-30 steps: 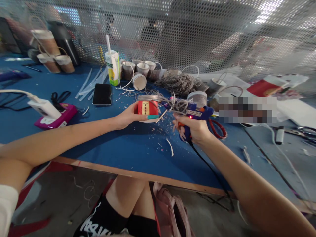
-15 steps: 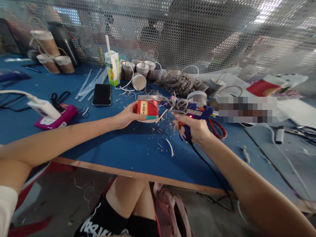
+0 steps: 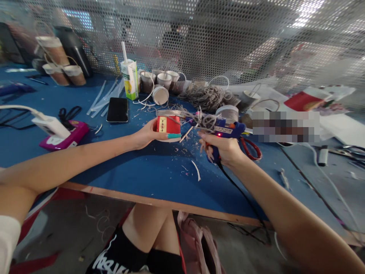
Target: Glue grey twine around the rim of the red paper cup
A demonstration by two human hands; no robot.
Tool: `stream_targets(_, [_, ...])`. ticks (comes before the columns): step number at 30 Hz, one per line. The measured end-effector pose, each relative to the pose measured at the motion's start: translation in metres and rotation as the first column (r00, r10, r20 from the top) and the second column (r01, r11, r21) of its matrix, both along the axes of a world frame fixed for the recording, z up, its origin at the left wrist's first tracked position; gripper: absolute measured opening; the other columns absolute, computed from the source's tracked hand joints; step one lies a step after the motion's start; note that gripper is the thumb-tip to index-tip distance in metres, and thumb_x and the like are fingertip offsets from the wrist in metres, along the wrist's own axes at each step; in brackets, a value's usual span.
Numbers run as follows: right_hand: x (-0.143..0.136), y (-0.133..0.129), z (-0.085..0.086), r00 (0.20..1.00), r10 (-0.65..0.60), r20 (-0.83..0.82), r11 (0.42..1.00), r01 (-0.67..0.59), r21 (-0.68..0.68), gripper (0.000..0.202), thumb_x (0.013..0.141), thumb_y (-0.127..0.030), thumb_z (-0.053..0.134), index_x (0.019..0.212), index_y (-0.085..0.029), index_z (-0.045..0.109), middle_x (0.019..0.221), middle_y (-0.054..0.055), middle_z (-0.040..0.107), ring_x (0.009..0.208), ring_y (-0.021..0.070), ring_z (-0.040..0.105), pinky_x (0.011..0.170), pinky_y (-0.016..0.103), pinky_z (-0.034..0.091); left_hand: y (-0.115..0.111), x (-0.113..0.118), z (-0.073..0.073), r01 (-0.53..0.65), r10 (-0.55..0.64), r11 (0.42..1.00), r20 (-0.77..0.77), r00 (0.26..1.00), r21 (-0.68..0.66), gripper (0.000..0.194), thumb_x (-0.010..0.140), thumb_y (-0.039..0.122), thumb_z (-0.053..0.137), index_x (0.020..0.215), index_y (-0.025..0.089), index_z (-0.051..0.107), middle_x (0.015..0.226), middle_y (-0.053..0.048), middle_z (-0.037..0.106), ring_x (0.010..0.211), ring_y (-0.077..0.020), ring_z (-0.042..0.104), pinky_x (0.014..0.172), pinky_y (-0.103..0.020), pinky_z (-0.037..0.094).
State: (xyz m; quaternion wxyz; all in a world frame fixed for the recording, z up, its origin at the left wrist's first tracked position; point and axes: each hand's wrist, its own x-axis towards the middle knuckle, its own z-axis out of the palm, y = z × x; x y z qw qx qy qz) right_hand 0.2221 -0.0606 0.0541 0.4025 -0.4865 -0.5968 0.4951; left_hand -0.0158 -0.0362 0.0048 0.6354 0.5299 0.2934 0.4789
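My left hand (image 3: 149,134) is closed round a red paper cup (image 3: 171,125) with a pale label, its thumb pressed along the lower side. Grey cord (image 3: 170,113) runs round the cup's top edge. In my right hand (image 3: 224,146) is a blue glue gun (image 3: 228,131) with a small red light lit. Its front end points left toward the cup. A loose tangle of grey cord (image 3: 207,121) lies over the gun's front, so the nozzle is mostly hidden. I cannot tell whether it touches the cup.
Behind my hands are several small cups (image 3: 164,80) and a heap of grey cord (image 3: 209,97). A drink carton (image 3: 130,82), a phone (image 3: 118,110) and a magenta power strip (image 3: 67,135) stand to the left. Scissors (image 3: 349,151) lie far right. White scraps (image 3: 196,170) litter the blue table.
My left hand and the red cup have shifted very slightly left and turned a little. My right hand with the glue gun is nearly still.
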Motion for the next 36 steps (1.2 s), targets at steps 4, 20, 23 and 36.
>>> stream_targets(4, [0.0000, 0.0017, -0.0012, 1.000, 0.008, 0.025, 1.000, -0.008, 0.007, 0.042, 0.077, -0.039, 0.075, 0.042, -0.026, 0.056, 0.039, -0.001, 0.049, 0.028, 0.0112, 0.036, 0.031, 0.033, 0.039, 0.0001, 0.0009, 0.0016, -0.016, 0.017, 0.999, 0.003, 1.000, -0.029, 0.070, 0.051, 0.026, 0.094, 0.112, 0.017, 0.063, 0.109, -0.009, 0.075, 0.108, -0.0273, 0.070, 0.104, -0.048, 0.051])
stream_targets(20, [-0.0002, 0.0033, -0.0005, 0.999, -0.040, 0.004, 0.999, 0.040, -0.015, 0.037, 0.068, -0.039, 0.080, 0.040, -0.026, 0.059, 0.037, -0.002, 0.049, 0.029, 0.0103, 0.038, 0.026, 0.027, 0.035, 0.0019, 0.0023, -0.0005, -0.029, 0.033, 0.998, 0.075, 0.997, -0.062, 0.072, 0.045, 0.029, 0.097, 0.108, 0.018, 0.065, 0.101, -0.006, 0.076, 0.102, -0.0265, 0.072, 0.105, -0.048, 0.050])
stream_targets(23, [-0.0007, 0.0040, -0.0012, 0.999, -0.054, -0.003, 0.998, 0.054, -0.013, 0.035, 0.068, -0.037, 0.079, 0.041, -0.027, 0.059, 0.040, -0.001, 0.053, 0.030, 0.0109, 0.040, 0.026, 0.027, 0.036, 0.0025, 0.0017, -0.0011, -0.025, 0.029, 0.999, 0.067, 0.997, -0.047, 0.073, 0.046, 0.029, 0.097, 0.110, 0.019, 0.064, 0.103, -0.006, 0.076, 0.106, -0.0283, 0.072, 0.107, -0.050, 0.049])
stream_targets(36, [-0.0009, 0.0020, 0.0009, 0.999, -0.044, 0.015, 0.999, 0.044, 0.007, 0.038, 0.075, -0.036, 0.074, 0.040, -0.030, 0.059, 0.038, -0.002, 0.048, 0.030, 0.0121, 0.039, 0.031, 0.032, 0.040, 0.0030, 0.0004, -0.0001, -0.030, 0.033, 0.998, 0.044, 0.998, -0.062, 0.073, 0.046, 0.028, 0.096, 0.111, 0.019, 0.064, 0.106, -0.007, 0.075, 0.110, -0.0296, 0.070, 0.106, -0.051, 0.050])
